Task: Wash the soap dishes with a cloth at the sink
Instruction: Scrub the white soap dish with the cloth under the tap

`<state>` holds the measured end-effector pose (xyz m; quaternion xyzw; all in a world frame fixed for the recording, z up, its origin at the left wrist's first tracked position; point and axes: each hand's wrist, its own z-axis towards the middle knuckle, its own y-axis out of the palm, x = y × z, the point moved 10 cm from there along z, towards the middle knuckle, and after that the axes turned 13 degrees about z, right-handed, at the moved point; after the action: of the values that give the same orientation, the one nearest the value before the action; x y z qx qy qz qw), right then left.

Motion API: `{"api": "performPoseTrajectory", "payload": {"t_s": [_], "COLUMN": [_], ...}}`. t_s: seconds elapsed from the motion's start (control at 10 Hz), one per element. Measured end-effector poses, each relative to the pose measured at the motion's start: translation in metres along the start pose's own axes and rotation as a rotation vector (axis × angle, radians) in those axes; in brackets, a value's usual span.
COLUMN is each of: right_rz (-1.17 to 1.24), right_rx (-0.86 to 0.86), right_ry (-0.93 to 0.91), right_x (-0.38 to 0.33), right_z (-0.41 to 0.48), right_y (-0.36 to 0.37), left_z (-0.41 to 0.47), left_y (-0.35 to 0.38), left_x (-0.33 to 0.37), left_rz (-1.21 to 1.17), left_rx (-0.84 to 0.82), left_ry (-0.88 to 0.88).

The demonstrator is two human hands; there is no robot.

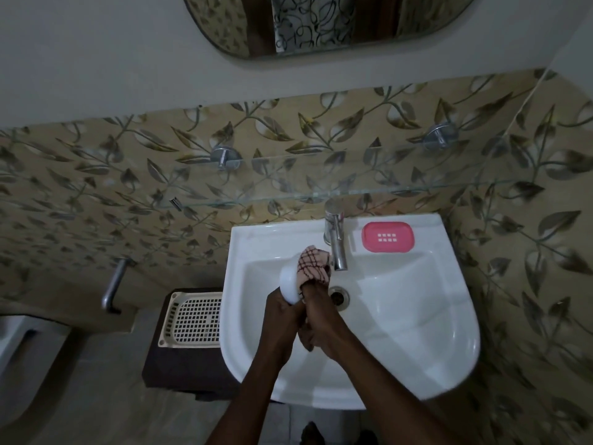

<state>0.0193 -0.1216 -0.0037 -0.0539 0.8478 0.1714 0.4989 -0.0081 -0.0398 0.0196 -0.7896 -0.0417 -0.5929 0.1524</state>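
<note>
Up on edge over the basin of the white sink [417, 364], the white soap dish [289, 282], just left of the tap [335, 244] and above the drain [337, 297]. Gripped from below by the left hand [281, 311], fingers curled round its lower rim. Bunched against the dish's right side, a checked pinkish cloth [316, 264] — clutched by the right hand [322, 329], fingers closed on the fabric, a tail of it showing between the two hands.

Flat on the sink's back ledge, just right of the tap, the pink soap dish [387, 237] with a slotted middle.

Above the sink, a glass shelf [321, 191] on two chrome brackets [224, 157], fixed to tan tiles [96, 175] patterned with leaves; higher still, plain pale wall and the lower edge of a rounded mirror [321, 24].

Left of the sink, a cream perforated basket [192, 319] on a dark stand [179, 367] — beyond that, a metal handle [114, 285] and a white fixture at the frame's edge, too cropped to identify.
</note>
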Motion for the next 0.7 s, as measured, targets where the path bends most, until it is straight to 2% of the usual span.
{"api": "performPoseTrajectory", "payload": {"t_s": [0.1,0.2,0.3,0.4,0.5,0.6,0.7], "right_rz": [0.222,0.491,0.777,-0.266,0.144,0.237,0.204], "right_rx": [0.129,0.189,0.331,0.081,0.259,0.24,0.145], "right_ry": [0.124,0.226,-0.207,0.389,0.123,0.016,0.022], "right_x": [0.008,0.01,-0.027,0.034,0.01,0.004,0.01], "right_z": [0.005,0.01,-0.002,0.003,0.01,0.01,0.005], "right_y": [-0.008,-0.017,-0.059,-0.041,-0.047,-0.036,-0.037], "left_z": [-0.003,-0.012,0.001,0.021,0.027,0.029,0.035], "left_y": [0.005,0.014,0.019,0.016,0.02,0.025,0.022], "left_x": [0.0,-0.003,0.002,0.002,-0.004,-0.002,-0.004], "left_rz": [-0.006,-0.048,-0.187,-0.097,-0.236,-0.383,-0.408], "left_rx": [-0.057,-0.143,-0.235,-0.237,-0.203,-0.162,-0.085], "left_ry": [0.033,0.037,-0.065,-0.142,-0.173,-0.151,-0.173]}}
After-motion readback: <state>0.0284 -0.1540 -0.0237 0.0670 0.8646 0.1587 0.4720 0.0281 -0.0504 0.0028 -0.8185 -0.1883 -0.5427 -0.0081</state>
